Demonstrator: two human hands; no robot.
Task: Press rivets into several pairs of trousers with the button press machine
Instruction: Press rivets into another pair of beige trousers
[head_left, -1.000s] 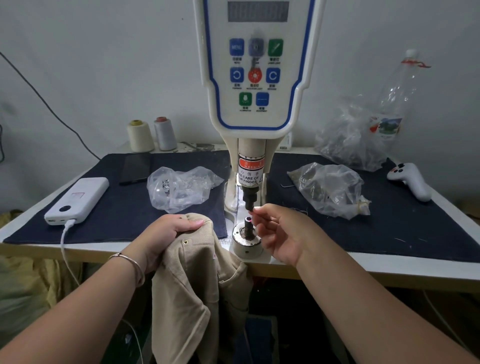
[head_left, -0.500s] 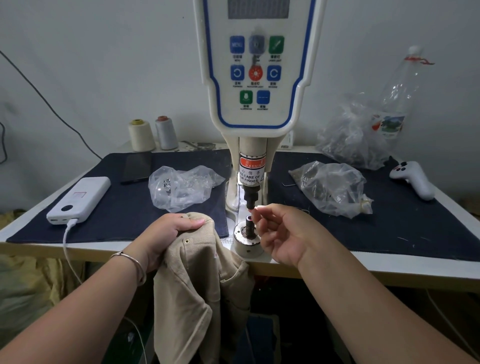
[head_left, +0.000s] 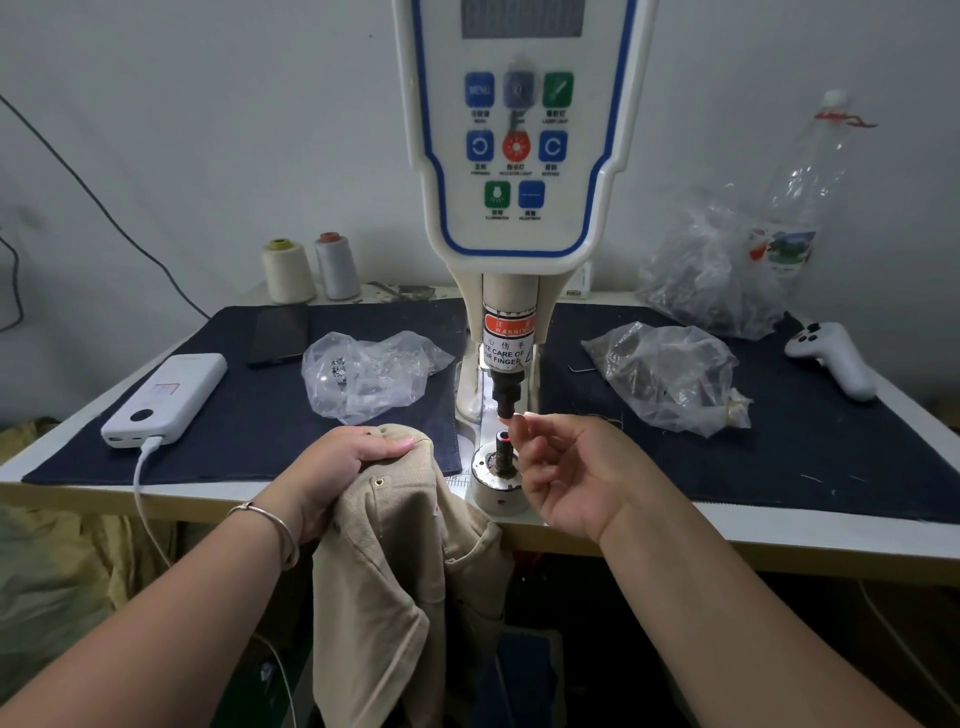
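A white power bank (head_left: 165, 399) with a plugged-in cable (head_left: 147, 499) is seen at the surface's left edge; two thread cones (head_left: 310, 267) stand at the back, a white controller (head_left: 832, 358) lies far right.

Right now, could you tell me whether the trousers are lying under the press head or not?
Not under it: the trousers hang over the table edge, gripped by the left hand, beside the lower die.

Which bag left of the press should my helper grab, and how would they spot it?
Start at the white button press machine mid-table. On the dark mat to its left lies one crumpled clear plastic bag with small metal pieces inside. It lies between the white power bank and the press column; it is the only bag on that side.
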